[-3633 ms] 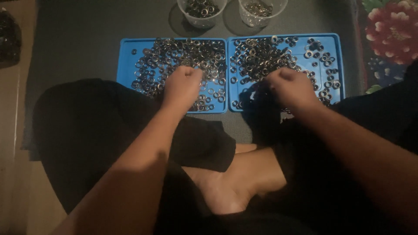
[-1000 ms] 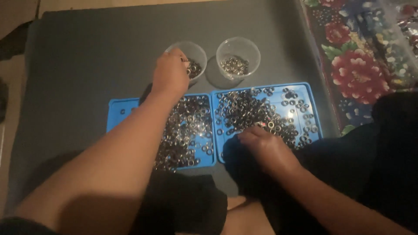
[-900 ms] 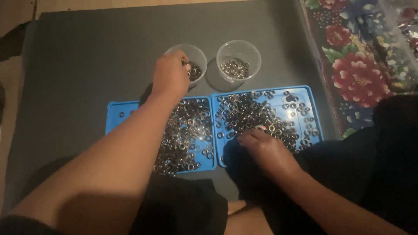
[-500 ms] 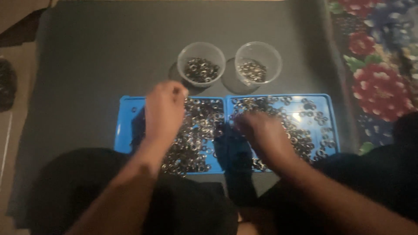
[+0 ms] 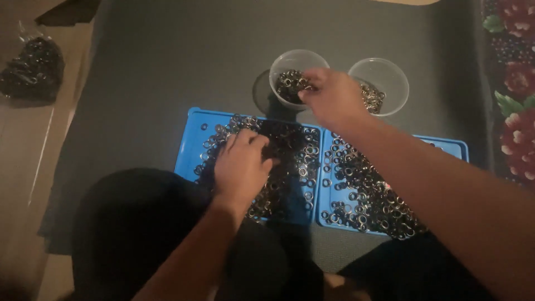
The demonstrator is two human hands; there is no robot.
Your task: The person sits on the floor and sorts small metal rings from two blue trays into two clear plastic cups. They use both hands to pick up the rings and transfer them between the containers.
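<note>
Two hands sort small metal rings between blue trays and clear cups on a dark mat.

At the upper left edge lies a dark plastic bag (image 5: 32,68) of rings, off the grey mat (image 5: 167,67). At centre, the left blue tray (image 5: 192,139) and right blue tray (image 5: 451,147) sit side by side, touching, both heaped with metal rings (image 5: 356,184). Above them stand the left clear cup (image 5: 290,61) and right clear cup (image 5: 390,75), each part-filled with rings. The left hand (image 5: 241,167) rests curled on the left tray's pile, fingers together; the right hand (image 5: 331,99) hovers over the left cup, fingers pinched together, though whether on rings I cannot tell. Bare mat stretches across the upper frame; a floral cloth (image 5: 512,111) borders the right edge.
</note>
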